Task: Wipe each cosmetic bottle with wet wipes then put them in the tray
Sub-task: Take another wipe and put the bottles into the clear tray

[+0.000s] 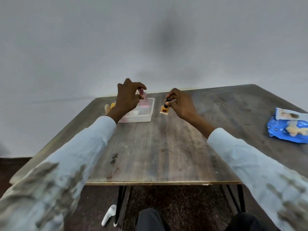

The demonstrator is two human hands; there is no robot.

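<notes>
My left hand (127,97) pinches the cap of a pink bottle (143,101), which hangs upright over the far end of the clear plastic tray (146,116). My right hand (180,104) grips the black cap of a small orange bottle (164,110) that stands on the wooden table just right of the tray. A white item lies inside the tray, partly hidden by my left wrist. Pale and orange bottles (110,106) show left of the tray, behind my left hand.
A blue pack of wet wipes (286,129) lies at the table's right edge with its flap lifted. The wooden table (158,147) ends near me at its front edge. A white object (109,214) lies on the floor by the table legs.
</notes>
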